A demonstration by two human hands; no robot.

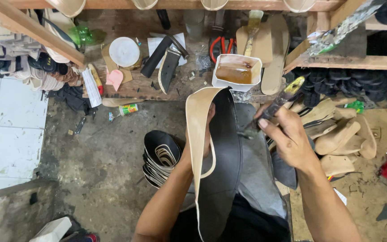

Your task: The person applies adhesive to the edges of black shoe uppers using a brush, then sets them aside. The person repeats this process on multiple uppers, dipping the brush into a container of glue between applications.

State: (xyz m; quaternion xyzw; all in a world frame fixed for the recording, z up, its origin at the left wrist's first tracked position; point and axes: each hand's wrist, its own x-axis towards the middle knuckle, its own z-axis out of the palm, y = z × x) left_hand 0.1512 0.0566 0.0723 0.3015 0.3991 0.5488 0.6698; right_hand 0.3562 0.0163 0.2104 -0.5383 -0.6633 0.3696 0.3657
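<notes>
From the head view, the left hand [202,130] is gripping a long black sole [222,152] with a cream rim, holding it upright over the lap; the fingers are mostly hidden behind the sole. The right hand [287,136] is closed around a brush [272,110], its handle pointing up toward the bench's [131,87] front edge and its bristle end touching the sole's right edge. A white tub of amber glue [237,71] is sitting at the bench's front edge, just above the sole's tip. A stack of black soles [160,159] is lying on the floor left of the left forearm; tan soles [337,134] are piled right of the right hand
</notes>
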